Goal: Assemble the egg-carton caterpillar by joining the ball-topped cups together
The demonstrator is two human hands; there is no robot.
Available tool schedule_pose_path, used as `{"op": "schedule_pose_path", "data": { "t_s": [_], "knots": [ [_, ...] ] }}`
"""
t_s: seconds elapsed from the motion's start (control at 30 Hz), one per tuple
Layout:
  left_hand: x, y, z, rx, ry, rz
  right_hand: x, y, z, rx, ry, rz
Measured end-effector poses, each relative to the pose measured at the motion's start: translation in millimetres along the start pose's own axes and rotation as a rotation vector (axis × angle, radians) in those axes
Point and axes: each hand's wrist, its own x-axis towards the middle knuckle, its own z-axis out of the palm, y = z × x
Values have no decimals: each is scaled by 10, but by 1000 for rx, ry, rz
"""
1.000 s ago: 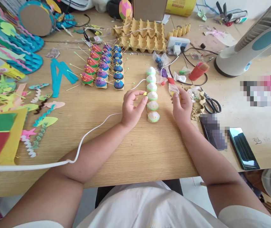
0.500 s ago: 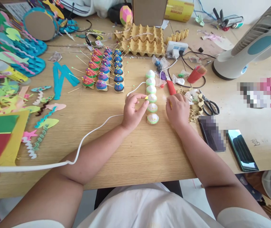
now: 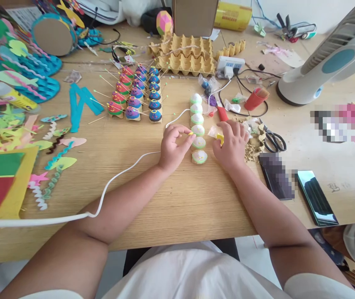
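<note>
Left hand (image 3: 175, 148): yellow bit (image 3: 191, 133) is pinched in fingers beside white-and-green domes (image 3: 198, 130) | Right hand (image 3: 231, 146): fingers spread by yellow packet (image 3: 220, 138), grip cannot be told | Risk: domes might be nudged by close fingertips

We count two hands, one left hand (image 3: 175, 148) and one right hand (image 3: 231, 145). We see six white-and-green domes (image 3: 197, 119) in a single line, one yellow bit (image 3: 191, 133) at the left fingertips and one yellow lump (image 3: 220, 138) by the right thumb. We find three painted egg-carton rows: one red row (image 3: 118, 97), one purple row (image 3: 135, 101) and one blue row (image 3: 155, 94); their far bumps crowd too closely for us to number. On the surface (image 3: 171, 207) we tally one pair of scissors (image 3: 272, 135), one red cup (image 3: 256, 99), one power strip (image 3: 231, 63), one fan (image 3: 339, 58), one glossy phone (image 3: 317, 197), one glue bottle (image 3: 21, 99), one yellow roll (image 3: 233, 16) and one toy car (image 3: 304, 31).
</note>
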Motion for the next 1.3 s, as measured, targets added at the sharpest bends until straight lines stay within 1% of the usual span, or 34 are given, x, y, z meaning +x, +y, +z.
{"op": "schedule_pose_path", "data": {
  "t_s": [0.07,0.17,0.23,0.3,0.37,0.47,0.53,0.63,0.83,0.93,1.0,1.17,1.3],
  "knots": [
    [-3,-1,3,-5,-10,36,-11,11,0,36,55,-85],
    [-9,22,0,-10,-29,60,-35,29,27,126,135,-262],
    [-13,54,-6,-29,-58,40,-53,31,53,189,181,-375],
    [-15,92,-15,-59,-105,3,-68,22,70,229,200,-444],
    [-18,132,-25,-90,-156,-29,-79,3,66,239,160,-446],
    [-20,183,-40,-119,-229,-42,-90,-24,29,232,57,-392],
    [-20,208,-49,-117,-268,-31,-97,-33,7,239,39,-378],
    [-19,233,-59,-109,-293,-2,-106,-29,3,248,45,-371],
    [-18,267,-74,-105,-274,81,-112,-19,24,276,67,-407],
    [-15,285,-79,-90,-267,95,-111,-32,20,310,149,-453],
    [-11,293,-80,-73,-256,87,-109,-38,14,321,191,-459],
    [-4,304,-80,-32,-213,24,-88,-16,12,312,140,-413],
    [-6,314,-77,-49,-199,30,-74,-5,21,318,210,-421]
  ]
}}
